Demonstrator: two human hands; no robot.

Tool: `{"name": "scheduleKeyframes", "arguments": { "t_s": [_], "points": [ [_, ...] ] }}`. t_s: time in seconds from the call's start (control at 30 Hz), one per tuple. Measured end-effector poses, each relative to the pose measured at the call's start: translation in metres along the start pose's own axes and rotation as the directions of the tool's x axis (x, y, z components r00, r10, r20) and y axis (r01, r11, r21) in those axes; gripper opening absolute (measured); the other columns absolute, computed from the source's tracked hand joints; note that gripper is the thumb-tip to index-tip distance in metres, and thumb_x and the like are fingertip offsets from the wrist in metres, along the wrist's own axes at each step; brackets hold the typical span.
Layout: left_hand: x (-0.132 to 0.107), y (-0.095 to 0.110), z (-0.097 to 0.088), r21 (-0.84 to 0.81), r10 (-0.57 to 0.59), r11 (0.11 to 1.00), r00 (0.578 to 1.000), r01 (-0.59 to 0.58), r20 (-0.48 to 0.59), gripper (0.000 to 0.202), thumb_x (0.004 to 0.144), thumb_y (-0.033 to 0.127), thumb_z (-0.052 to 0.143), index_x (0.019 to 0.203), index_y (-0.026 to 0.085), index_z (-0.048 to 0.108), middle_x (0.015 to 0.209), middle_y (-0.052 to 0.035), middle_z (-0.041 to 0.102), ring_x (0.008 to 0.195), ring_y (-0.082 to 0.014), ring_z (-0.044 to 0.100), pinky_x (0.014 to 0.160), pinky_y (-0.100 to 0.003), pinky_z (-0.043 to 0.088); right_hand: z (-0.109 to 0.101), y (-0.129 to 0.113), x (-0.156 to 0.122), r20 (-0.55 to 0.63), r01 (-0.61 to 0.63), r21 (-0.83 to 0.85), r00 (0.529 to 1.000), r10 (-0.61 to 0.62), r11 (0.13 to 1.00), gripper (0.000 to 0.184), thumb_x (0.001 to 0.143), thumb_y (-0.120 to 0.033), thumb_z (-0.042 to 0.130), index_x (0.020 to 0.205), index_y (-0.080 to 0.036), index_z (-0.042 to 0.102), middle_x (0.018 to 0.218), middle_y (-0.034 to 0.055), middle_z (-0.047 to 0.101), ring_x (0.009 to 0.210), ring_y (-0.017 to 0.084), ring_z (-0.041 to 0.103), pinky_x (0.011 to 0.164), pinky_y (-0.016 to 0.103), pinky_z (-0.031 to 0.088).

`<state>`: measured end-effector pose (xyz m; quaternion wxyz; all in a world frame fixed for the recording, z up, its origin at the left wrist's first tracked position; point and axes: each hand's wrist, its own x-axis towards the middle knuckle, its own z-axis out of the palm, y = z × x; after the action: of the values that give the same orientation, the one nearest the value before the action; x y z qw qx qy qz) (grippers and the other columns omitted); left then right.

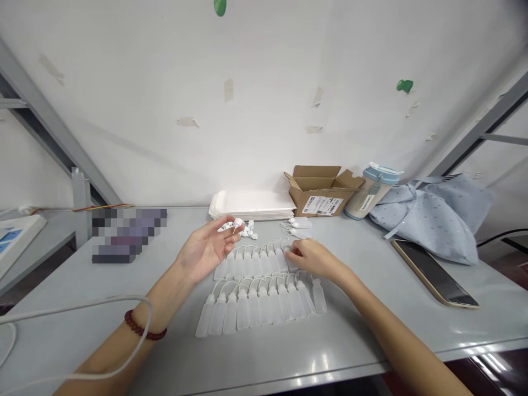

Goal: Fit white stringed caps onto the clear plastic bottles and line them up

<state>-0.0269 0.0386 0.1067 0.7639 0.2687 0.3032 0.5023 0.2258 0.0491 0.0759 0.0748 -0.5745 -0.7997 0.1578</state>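
Note:
My left hand (206,250), palm turned up, pinches a small white cap-like piece (238,223) between its fingers. Beyond it lies a loose pile of similar white pieces (249,230). Two rows of small translucent plastic bottles lie on the table: a front row (263,308) and a back row (251,265), with thin white tubes looping from their necks. At the back row's right end, my right hand (315,258) is closed on a plastic bottle (292,265), its fingertips partly hidden. One bottle (319,297) at the front row's right end has no visible tube loop.
Behind the rows are several more bottles (300,224), a stack of white trays (259,204) and an open cardboard box (324,199). A tumbler (371,192), a blue fabric bag (433,217) and a phone (433,272) are right. A white cable (103,301) crosses my left forearm.

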Motion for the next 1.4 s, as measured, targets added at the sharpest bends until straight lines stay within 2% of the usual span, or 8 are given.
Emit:
{"name": "scheduleKeyframes", "arguments": {
  "t_s": [0.2, 0.4, 0.63, 0.87, 1.0, 1.2, 1.3, 1.4],
  "points": [
    [0.0, -0.01, 0.002, 0.212, 0.06, 0.975, 0.998, -0.062, 0.016, 0.011, 0.076, 0.012, 0.062, 0.083, 0.017, 0.054, 0.077, -0.0022, 0.062, 0.053, -0.0049, 0.05, 0.045, -0.013, 0.042, 0.001, -0.004, 0.001, -0.027, -0.027, 0.005, 0.999, 0.027, 1.0, 0.029, 0.078, -0.025, 0.047, 0.051, -0.019, 0.039, 0.05, 0.0003, 0.051, 0.046, 0.012, 0.043, 0.044, 0.024, 0.022],
    [-0.001, -0.017, 0.0, 0.276, 0.029, 0.96, 0.999, -0.038, 0.035, 0.012, 0.076, 0.017, 0.061, 0.085, 0.018, 0.053, 0.07, 0.0, 0.061, 0.053, -0.0067, 0.051, 0.047, -0.017, 0.041, 0.004, -0.005, 0.003, -0.096, -0.043, 0.049, 0.994, 0.048, 0.998, 0.023, 0.077, -0.024, 0.049, 0.055, -0.019, 0.044, 0.053, 0.0004, 0.055, 0.048, 0.012, 0.045, 0.045, 0.023, 0.023],
    [-0.001, -0.023, -0.003, 0.347, 0.021, 0.937, 0.998, -0.039, 0.057, 0.01, 0.078, 0.021, 0.059, 0.087, 0.017, 0.056, 0.068, 0.0001, 0.06, 0.055, -0.0082, 0.051, 0.049, -0.019, 0.042, 0.006, -0.001, 0.007, -0.238, -0.023, 0.135, 0.97, 0.055, 0.991, 0.021, 0.082, -0.035, 0.044, 0.068, -0.019, 0.047, 0.062, -0.0004, 0.058, 0.053, 0.012, 0.049, 0.049, 0.022, 0.031],
    [-0.007, -0.029, 0.008, 0.492, 0.031, 0.869, 0.999, -0.046, 0.038, 0.014, 0.077, 0.026, 0.061, 0.087, 0.016, 0.06, 0.068, -0.0011, 0.061, 0.056, -0.0104, 0.053, 0.053, -0.023, 0.045, 0.01, -0.008, 0.0, -0.399, 0.153, 0.284, 0.917, -0.028, 0.947, 0.017, 0.082, -0.037, 0.048, 0.079, -0.021, 0.048, 0.063, -0.0031, 0.056, 0.042, 0.009, 0.043, 0.045, 0.021, 0.032],
    [-0.009, -0.033, 0.012, 0.556, 0.059, 0.828, 0.997, -0.077, 0.05, 0.017, 0.077, 0.029, 0.061, 0.089, 0.016, 0.063, 0.071, -0.0024, 0.062, 0.062, -0.0126, 0.056, 0.057, -0.025, 0.047, 0.013, -0.016, -0.006, -0.476, 0.248, 0.2, 0.87, -0.127, 0.948, 0.015, 0.083, -0.036, 0.047, 0.08, -0.021, 0.049, 0.059, -0.0032, 0.054, 0.042, 0.009, 0.043, 0.046, 0.021, 0.034],
    [-0.009, -0.037, 0.012, 0.629, 0.134, 0.764, 0.989, -0.144, 0.062, 0.022, 0.078, 0.033, 0.06, 0.092, 0.016, 0.063, 0.076, -0.0039, 0.063, 0.075, -0.0165, 0.058, 0.06, -0.027, 0.048, 0.021, -0.025, -0.011, -0.584, 0.427, 0.099, 0.757, -0.295, 0.899, 0.013, 0.085, -0.032, 0.048, 0.087, -0.02, 0.05, 0.069, 0.0023, 0.061, 0.051, 0.011, 0.053, 0.051, 0.022, 0.041],
    [-0.008, -0.038, 0.011, 0.682, 0.155, 0.717, 0.987, -0.144, 0.046, 0.023, 0.08, 0.034, 0.058, 0.095, 0.016, 0.062, 0.081, -0.004, 0.064, 0.067, -0.0135, 0.057, 0.064, -0.028, 0.048, 0.022, -0.028, -0.014, -0.573, 0.469, 0.123, 0.753, -0.324, 0.875, 0.012, 0.085, -0.031, 0.049, 0.09, -0.02, 0.052, 0.07, 0.0026, 0.061, 0.054, 0.012, 0.054, 0.053, 0.023, 0.043],
    [-0.008, -0.037, 0.011, 0.719, 0.189, 0.672, 0.98, -0.175, 0.061, 0.025, 0.08, 0.034, 0.057, 0.098, 0.017, 0.061, 0.084, -0.0042, 0.064, 0.07, -0.0142, 0.058, 0.065, -0.027, 0.048, 0.019, -0.034, -0.019, -0.51, 0.493, 0.261, 0.801, -0.315, 0.83, 0.012, 0.084, -0.029, 0.052, 0.091, -0.02, 0.053, 0.067, 0.0004, 0.059, 0.055, 0.012, 0.053, 0.054, 0.023, 0.044]
  ]
}}
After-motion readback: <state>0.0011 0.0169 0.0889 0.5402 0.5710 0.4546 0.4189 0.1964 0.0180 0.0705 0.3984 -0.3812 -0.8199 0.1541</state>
